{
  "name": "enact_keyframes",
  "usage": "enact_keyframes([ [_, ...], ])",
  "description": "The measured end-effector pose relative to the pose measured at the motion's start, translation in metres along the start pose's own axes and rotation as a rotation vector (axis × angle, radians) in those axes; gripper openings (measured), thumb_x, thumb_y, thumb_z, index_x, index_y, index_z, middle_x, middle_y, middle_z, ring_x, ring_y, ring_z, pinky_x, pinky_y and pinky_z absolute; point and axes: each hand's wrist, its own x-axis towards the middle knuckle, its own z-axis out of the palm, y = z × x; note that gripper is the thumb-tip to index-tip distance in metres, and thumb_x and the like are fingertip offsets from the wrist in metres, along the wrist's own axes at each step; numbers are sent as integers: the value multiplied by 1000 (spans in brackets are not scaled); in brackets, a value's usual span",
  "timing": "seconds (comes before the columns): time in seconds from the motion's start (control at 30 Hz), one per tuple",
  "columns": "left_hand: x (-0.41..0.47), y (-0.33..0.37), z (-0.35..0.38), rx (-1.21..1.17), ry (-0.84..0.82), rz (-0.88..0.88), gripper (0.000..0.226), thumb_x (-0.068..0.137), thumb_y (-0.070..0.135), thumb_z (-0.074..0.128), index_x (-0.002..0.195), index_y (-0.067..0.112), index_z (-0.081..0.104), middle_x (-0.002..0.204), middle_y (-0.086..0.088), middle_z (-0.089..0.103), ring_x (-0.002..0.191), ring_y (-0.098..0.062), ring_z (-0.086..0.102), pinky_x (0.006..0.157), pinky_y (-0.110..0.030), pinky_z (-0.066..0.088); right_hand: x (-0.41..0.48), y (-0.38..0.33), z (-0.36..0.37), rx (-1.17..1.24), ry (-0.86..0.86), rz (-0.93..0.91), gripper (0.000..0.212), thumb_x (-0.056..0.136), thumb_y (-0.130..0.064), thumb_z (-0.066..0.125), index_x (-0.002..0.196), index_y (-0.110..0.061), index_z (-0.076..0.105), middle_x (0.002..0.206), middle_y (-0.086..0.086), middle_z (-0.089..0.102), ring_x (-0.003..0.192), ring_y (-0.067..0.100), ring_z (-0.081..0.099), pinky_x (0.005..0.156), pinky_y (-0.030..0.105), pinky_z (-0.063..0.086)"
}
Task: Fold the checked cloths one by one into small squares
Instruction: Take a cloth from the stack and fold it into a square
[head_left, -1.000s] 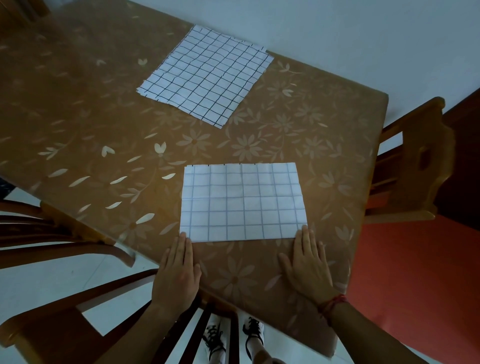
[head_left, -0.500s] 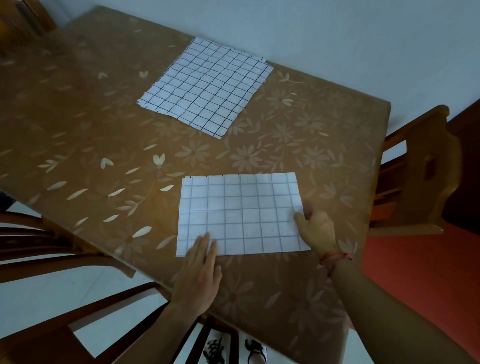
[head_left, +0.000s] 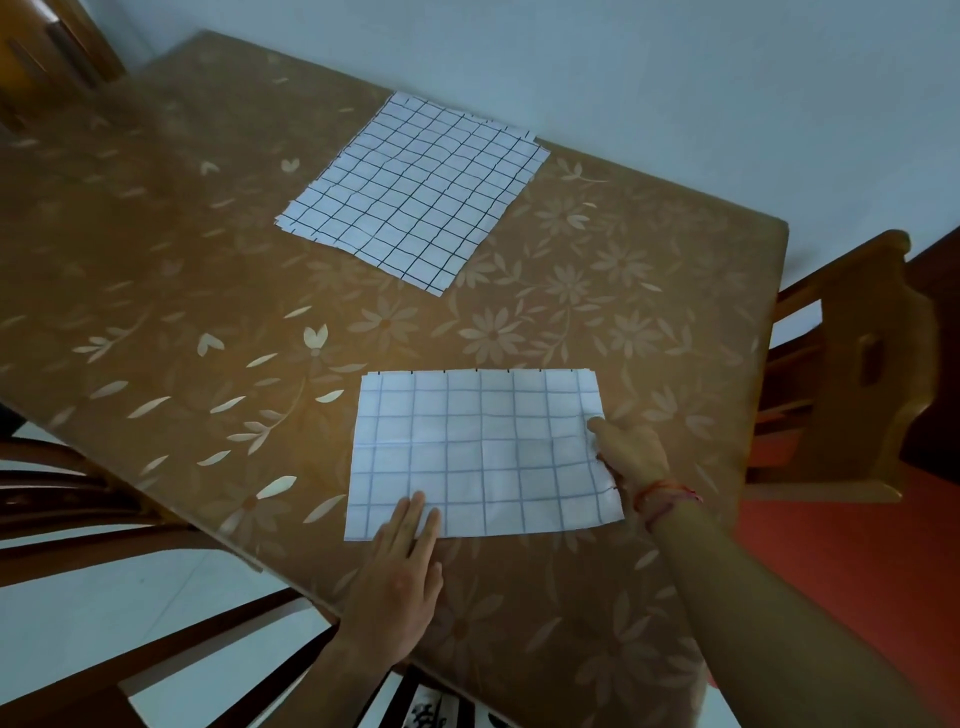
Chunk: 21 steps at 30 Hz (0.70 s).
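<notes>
Head view: flat left hand presses creased, rectangular checked cloth; right hand pinches its edge.

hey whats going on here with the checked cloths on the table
A person is folding checked cloths at a table with a floral cover. The near cloth lies folded into a rectangle in front of them. The left hand presses flat on its near left corner, and the right hand pinches its right edge. Further back lies what looks like a stack of unfolded cloths.
</notes>
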Motion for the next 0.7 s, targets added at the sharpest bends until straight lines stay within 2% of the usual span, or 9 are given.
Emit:
enact_keyframes([
  [0.13,0,0,-1,-19,0,-10,71,73,28,79,137,16,51,148,-6,44,132,-25,46,85,-33,51,2,-2,1,30,-49,-7,20,80,-33,73,87,-16,65,85,1,67,82,22,65,79,37,55],
  [0.27,-1,-4,4,-26,-6,18,72,78,28,74,142,17,44,152,-5,37,137,-24,38,95,-34,46,2,-7,0,56,16,-56,21,76,-32,78,72,-19,62,85,3,70,81,22,67,77,37,55],
  [0.37,-2,-6,4,-51,-9,26,71,81,28,72,144,18,41,154,-5,34,139,-23,35,95,-35,51,3,-11,-1,31,43,-98,24,76,-32,79,68,-19,60,82,3,69,85,25,67,82,42,56],
  [0.47,-1,-6,3,-70,-15,28,68,83,29,69,144,18,40,155,-5,32,139,-22,35,93,-36,52,-3,-8,-1,35,12,-119,22,74,-24,82,67,-17,62,78,2,69,81,23,69,76,38,57],
  [0.53,-1,-7,1,-74,-7,35,65,84,29,67,143,17,41,154,-5,33,140,-22,35,94,-38,52,-5,-4,-3,45,-7,-105,20,70,-25,85,70,-14,68,78,2,72,79,23,70,77,41,59],
  [0.6,0,-9,2,-65,9,52,58,89,31,57,142,15,41,154,-7,33,140,-23,34,97,-40,51,-8,2,-6,75,-10,-70,19,67,-27,86,72,-14,72,78,2,74,78,22,72,78,45,60],
  [0.7,1,-8,0,-37,27,48,56,99,42,22,142,11,39,153,-9,34,140,-23,34,101,-40,47,-18,8,-13,156,22,-35,18,70,-24,85,71,-13,70,78,5,74,79,25,72,78,47,60],
])
